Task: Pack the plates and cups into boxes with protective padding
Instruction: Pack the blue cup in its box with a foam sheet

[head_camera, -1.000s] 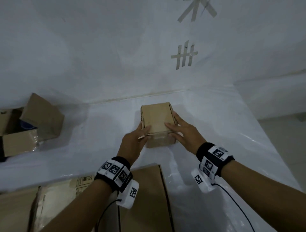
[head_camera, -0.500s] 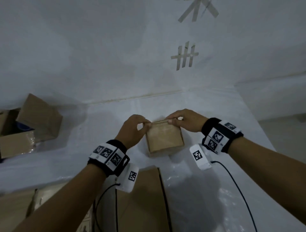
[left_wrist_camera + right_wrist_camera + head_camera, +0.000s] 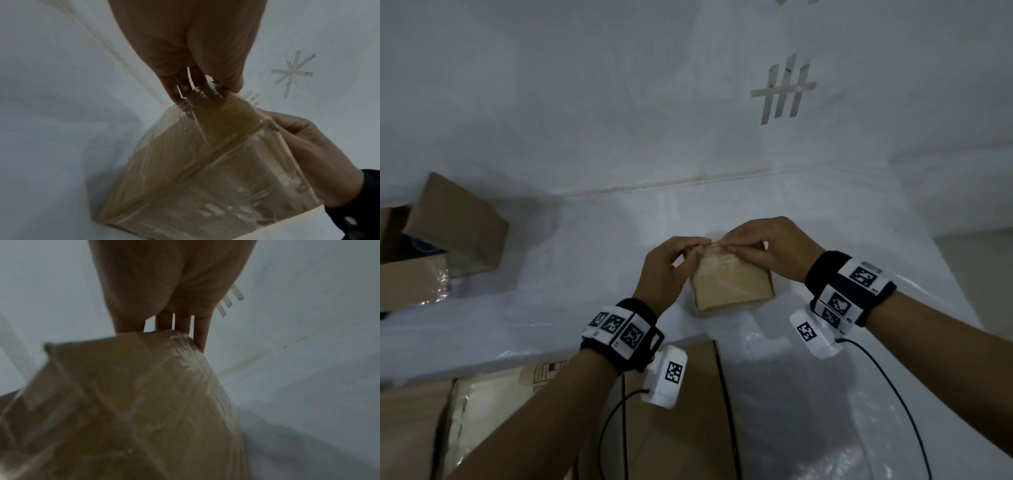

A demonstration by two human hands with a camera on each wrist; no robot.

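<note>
A small brown cardboard box (image 3: 732, 287) stands on the white table (image 3: 585, 274), wrapped in clear tape and with its broad face turned up toward me. My left hand (image 3: 688, 250) pinches a loose strip of clear tape (image 3: 216, 104) at the box's far top edge. My right hand (image 3: 743, 245) grips that same edge from the right: its fingers (image 3: 200, 337) reach behind the box (image 3: 133, 402) and its thumb lies on the near face. The box's contents are hidden. No plates or cups are visible.
An open cardboard box (image 3: 448, 233) with something blue inside sits at the far left. A large flat carton (image 3: 681, 428) lies at the table's near edge under my left wrist. Tape marks (image 3: 784, 90) are stuck on the wall behind. The table's edge drops off at the right.
The small box was tipped up so that its broad face points toward me. Both hands went from its sides to its far top edge, where they now pinch the tape.
</note>
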